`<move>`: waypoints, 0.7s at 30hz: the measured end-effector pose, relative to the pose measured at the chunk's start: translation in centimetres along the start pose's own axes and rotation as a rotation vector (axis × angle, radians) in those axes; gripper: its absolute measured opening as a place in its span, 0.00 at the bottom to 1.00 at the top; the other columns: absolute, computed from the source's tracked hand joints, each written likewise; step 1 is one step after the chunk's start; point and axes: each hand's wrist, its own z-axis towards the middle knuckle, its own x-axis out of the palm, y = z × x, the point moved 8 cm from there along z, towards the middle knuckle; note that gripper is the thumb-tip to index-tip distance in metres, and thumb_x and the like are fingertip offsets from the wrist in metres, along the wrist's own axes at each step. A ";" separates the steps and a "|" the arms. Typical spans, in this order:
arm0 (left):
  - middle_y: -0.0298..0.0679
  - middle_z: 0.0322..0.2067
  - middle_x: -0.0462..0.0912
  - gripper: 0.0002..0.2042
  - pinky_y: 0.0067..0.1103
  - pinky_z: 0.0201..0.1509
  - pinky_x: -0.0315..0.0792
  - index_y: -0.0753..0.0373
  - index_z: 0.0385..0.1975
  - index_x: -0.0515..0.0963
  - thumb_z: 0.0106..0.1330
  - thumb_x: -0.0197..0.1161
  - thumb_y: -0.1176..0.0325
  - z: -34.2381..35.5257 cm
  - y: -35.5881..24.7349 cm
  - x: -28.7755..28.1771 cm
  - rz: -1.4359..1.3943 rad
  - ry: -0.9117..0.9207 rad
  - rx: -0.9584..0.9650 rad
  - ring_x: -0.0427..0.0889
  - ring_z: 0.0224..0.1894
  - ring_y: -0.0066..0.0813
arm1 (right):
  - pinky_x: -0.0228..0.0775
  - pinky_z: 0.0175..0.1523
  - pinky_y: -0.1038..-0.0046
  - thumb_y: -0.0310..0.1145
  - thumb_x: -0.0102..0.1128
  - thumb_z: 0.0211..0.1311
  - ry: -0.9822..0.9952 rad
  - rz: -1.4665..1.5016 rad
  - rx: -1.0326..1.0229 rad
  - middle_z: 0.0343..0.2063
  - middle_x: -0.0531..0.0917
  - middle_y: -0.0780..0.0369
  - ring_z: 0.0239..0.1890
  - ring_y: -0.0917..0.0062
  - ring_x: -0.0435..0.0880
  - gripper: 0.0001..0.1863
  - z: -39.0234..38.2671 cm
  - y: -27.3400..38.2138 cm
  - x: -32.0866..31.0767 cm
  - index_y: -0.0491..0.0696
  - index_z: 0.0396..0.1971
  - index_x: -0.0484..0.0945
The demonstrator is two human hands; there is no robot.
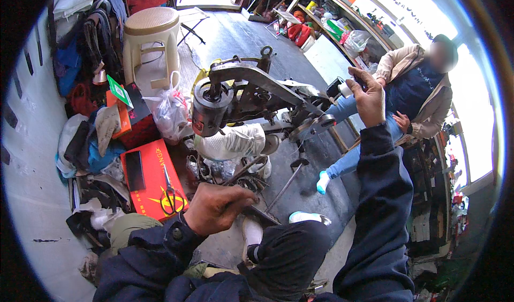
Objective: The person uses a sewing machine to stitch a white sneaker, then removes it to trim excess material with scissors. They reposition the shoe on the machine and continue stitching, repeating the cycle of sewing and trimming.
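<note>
My left hand (pixel 219 208) is closed low at centre, above dark metal parts near my lap; what its fingers hold, if anything, is too small to make out. My right hand (pixel 367 98) is raised at the right, fingers curled beside a white spool (pixel 345 89) on the machine; its grip is unclear. Between and beyond my hands stands a black metal sewing machine (pixel 249 82) with a cylindrical head. A white sneaker (pixel 230 141) sits under that head. Scissors (pixel 168 189) and a black phone (pixel 135 171) lie on a red box (pixel 150 200) at left.
A person (pixel 417 88) in a beige jacket sits at the right, a leg stretched toward the machine. A plastic stool (pixel 151 23), bags (pixel 167 114) and piled cloth (pixel 96 141) line the left. Shelves (pixel 332 21) of goods stand at the back right.
</note>
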 end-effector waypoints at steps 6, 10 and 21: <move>0.48 0.37 0.88 0.07 0.26 0.40 0.79 0.62 0.39 0.85 0.62 0.67 0.77 -0.1 0.3 -0.1 0.005 0.018 -0.026 0.89 0.36 0.41 | 0.76 0.55 0.71 0.33 0.68 0.63 -0.008 -0.162 0.038 0.48 0.87 0.52 0.51 0.68 0.86 0.18 -0.6 -0.4 0.2 0.42 0.51 0.84; 0.48 0.37 0.89 0.07 0.26 0.41 0.80 0.63 0.40 0.84 0.63 0.67 0.77 -0.1 0.3 -0.2 0.009 0.022 -0.010 0.90 0.37 0.41 | 0.78 0.50 0.71 0.32 0.66 0.65 -0.186 -0.159 -0.012 0.47 0.87 0.54 0.50 0.70 0.86 0.15 -2.5 2.9 -1.8 0.44 0.49 0.84; 0.46 0.34 0.87 0.06 0.28 0.40 0.81 0.63 0.39 0.84 0.64 0.65 0.75 -0.1 -0.8 0.2 0.111 0.023 0.075 0.88 0.37 0.46 | 0.79 0.47 0.61 0.32 0.67 0.61 0.601 0.458 -0.245 0.48 0.82 0.49 0.43 0.51 0.85 0.20 -19.5 21.1 11.1 0.44 0.52 0.77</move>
